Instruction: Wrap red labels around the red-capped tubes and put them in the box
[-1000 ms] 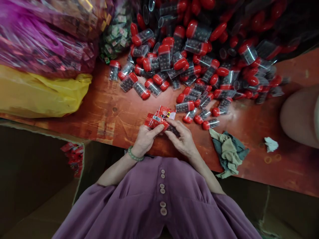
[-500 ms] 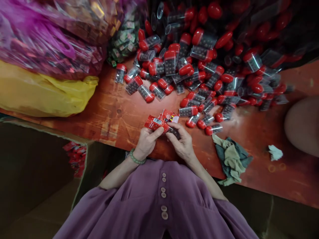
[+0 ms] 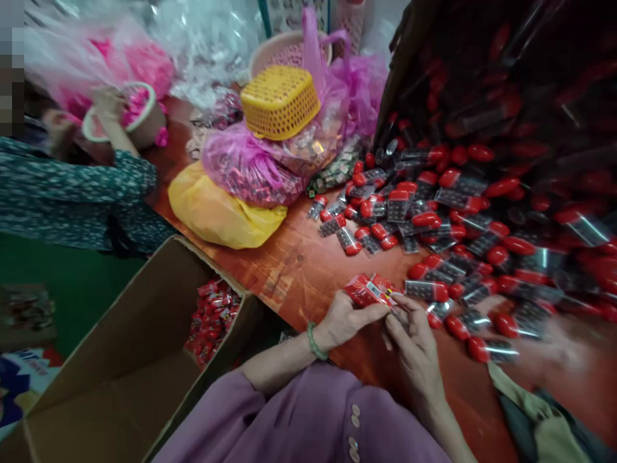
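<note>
Red printed packaging point(image 3: 365, 289) with a barcode is pinched in my left hand point(image 3: 343, 323), thumb across its lower edge. Close beside it, my right hand point(image 3: 418, 341) has its fingers closed round a small clear plastic container point(image 3: 401, 315), mostly hidden by the fingers. Both hands are over the front edge of the table, nearly touching. Just beyond them spreads a big heap of clear containers with red caps point(image 3: 398, 207) and dark dotted sides, blurred towards the right.
To the left are a yellow bag point(image 3: 224, 212), a purple bag point(image 3: 250, 161) and a yellow basket point(image 3: 279, 103). An open cardboard box point(image 3: 120, 360) holds red packets point(image 3: 212, 321). A co-worker's hand point(image 3: 108, 106) reaches at a white tub point(image 3: 149, 119). Cloths point(image 3: 540, 418) lie at right.
The view has swung left, bringing the co-worker, basket and cardboard box into sight. Both hands stay together, still holding the red packaging and the container.
</note>
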Tool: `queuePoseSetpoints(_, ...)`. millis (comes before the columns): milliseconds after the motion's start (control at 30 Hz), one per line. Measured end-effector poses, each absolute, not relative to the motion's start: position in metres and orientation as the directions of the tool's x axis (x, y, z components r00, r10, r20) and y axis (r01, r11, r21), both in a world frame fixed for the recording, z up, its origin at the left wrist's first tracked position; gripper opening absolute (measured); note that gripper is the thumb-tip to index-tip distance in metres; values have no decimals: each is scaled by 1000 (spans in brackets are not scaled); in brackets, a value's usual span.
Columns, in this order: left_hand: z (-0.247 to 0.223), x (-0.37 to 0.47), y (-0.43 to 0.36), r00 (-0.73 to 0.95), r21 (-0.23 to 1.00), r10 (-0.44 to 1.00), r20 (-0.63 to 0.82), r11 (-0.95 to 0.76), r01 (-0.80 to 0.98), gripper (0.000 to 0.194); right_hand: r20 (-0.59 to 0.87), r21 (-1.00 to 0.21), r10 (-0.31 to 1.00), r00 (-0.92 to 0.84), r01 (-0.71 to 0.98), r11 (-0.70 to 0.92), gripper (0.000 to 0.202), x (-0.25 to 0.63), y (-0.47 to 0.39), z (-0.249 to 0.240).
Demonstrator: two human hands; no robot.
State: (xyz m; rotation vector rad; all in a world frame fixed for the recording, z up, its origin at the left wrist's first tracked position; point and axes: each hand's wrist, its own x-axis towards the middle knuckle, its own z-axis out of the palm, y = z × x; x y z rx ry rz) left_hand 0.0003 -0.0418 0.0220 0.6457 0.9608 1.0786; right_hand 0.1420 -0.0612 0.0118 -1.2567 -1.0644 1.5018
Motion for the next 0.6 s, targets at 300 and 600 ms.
queuePoseSetpoints(300,19,1,-36,74,850,928,-366,366,-378,46,-151,-985,961,-232,120,-126,33,151,-59,11)
queuePoseSetpoints(600,19,8,-32,204,786,892,-403,451,-422,47,-13,-981,994,-110,193,9,41,145,-61,3)
